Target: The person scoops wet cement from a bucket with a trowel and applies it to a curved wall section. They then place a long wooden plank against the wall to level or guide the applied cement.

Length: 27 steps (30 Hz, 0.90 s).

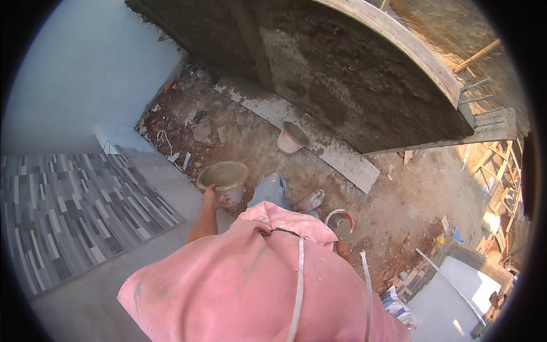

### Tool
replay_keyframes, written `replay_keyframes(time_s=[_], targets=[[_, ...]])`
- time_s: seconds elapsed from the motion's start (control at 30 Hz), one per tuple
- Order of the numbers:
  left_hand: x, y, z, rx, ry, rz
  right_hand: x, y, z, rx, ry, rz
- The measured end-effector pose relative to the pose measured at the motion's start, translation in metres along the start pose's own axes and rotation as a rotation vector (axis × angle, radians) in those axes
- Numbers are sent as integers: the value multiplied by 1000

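My left hand (210,192) grips the near left rim of a large pale pinkish bucket (232,196) holding grey mortar. My fingers are partly hidden behind its rim. To the right, only a bit of my right hand or wrist (343,249) shows past the hanging pink shirt (256,285); its fingers are hidden. Just ahead of it is another bucket (349,218), with a white and reddish rim and grey wet stuff inside. I cannot tell whether my right hand touches it. A smaller pinkish bucket of mortar (289,145) stands farther ahead, beside a long board.
A mortar-spattered board (356,171) lies along the foot of a grey plastered wall (353,74). A pale wall (85,74) and striped tiled surface (85,211) border the left. Rubble and a white cord (167,141) lie ahead left. Bricks and a bag (397,308) are at right.
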<state>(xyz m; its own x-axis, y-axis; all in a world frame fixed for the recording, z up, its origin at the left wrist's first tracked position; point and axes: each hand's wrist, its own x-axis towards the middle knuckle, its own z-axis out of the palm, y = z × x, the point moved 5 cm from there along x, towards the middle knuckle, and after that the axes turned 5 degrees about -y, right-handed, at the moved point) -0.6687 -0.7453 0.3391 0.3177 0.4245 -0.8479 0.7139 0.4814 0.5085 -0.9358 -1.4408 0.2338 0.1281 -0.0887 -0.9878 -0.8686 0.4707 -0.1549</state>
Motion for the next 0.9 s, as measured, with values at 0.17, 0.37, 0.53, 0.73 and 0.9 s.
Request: replay_keyframes(time_s=[0.17, 0.37, 0.53, 0.73, 0.9], targets=[[-7, 16, 19, -103, 3, 47, -7, -39, -21, 13, -5, -11], [33, 50, 50, -151, 27, -90, -66, -144, 25, -181, 274, -184], [139, 59, 62, -80, 79, -156, -93, -222, 130, -487, 293, -139], [314, 35, 84, 931, -265, 124, -12, -303, 267, -903, 206, -116], [419, 16, 133, 464, -206, -25, 130, -375, 394, -1120, 67, -333]])
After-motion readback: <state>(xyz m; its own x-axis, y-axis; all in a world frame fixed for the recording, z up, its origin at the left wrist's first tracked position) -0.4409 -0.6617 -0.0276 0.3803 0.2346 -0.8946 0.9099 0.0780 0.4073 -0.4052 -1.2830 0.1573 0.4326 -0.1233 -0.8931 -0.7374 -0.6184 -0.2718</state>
